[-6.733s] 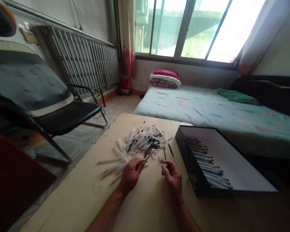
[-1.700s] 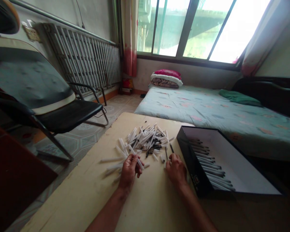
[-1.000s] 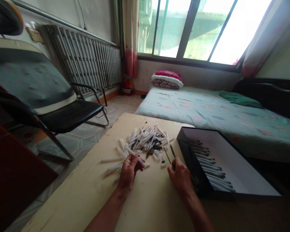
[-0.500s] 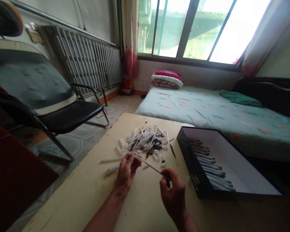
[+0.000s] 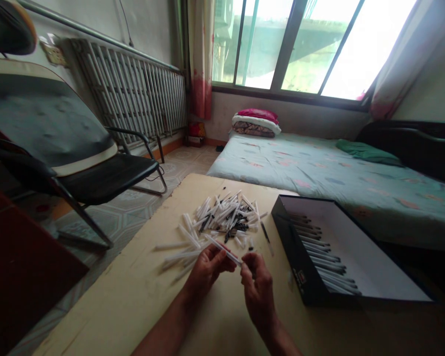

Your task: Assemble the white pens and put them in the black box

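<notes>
My left hand [image 5: 207,269] is closed around a translucent white pen barrel [image 5: 222,248], which slants down towards the right. At the barrel's lower right end my right hand [image 5: 258,284] pinches with thumb and forefinger. The dark, thin refill in these fingers is mostly out of sight, seemingly inside the barrel. Just beyond my hands lies a heap of white barrels and black pen parts [image 5: 228,212]. Several loose barrels [image 5: 181,255] lie left of my left hand. A single dark refill [image 5: 266,232] rests on the table right of the heap.
On the right of the pale table [image 5: 133,296] stands a black box [image 5: 294,269] with a row of filled pens [image 5: 328,262] along its left side. A bed [image 5: 300,153] is behind the table. To the left stands a black chair [image 5: 107,178].
My right hand has moved up and left to the barrel's end, and the refill that showed between the hands has gone mostly from sight. My left hand has shifted slightly right and down.
</notes>
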`<move>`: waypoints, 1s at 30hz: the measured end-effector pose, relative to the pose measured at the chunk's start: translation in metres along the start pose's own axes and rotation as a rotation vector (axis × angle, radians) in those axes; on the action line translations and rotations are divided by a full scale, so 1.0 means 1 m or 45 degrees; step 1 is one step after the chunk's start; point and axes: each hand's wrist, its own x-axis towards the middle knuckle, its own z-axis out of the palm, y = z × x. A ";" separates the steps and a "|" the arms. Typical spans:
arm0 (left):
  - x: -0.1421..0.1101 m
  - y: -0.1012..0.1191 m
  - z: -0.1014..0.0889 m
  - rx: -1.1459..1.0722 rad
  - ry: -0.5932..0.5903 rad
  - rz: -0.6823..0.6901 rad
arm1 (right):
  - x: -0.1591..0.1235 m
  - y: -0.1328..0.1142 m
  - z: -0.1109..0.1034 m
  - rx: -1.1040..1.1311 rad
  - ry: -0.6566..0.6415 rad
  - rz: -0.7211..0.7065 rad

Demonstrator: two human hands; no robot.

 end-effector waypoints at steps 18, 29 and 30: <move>0.002 0.009 -0.008 -0.318 0.332 0.058 | 0.073 0.033 -0.017 -1.196 -0.486 0.080; 0.001 0.010 0.000 -0.117 0.405 0.117 | 0.070 0.026 -0.015 -0.983 -0.345 0.012; 0.001 0.010 0.001 -0.102 0.402 0.119 | 0.065 0.025 -0.014 -0.801 -0.296 0.014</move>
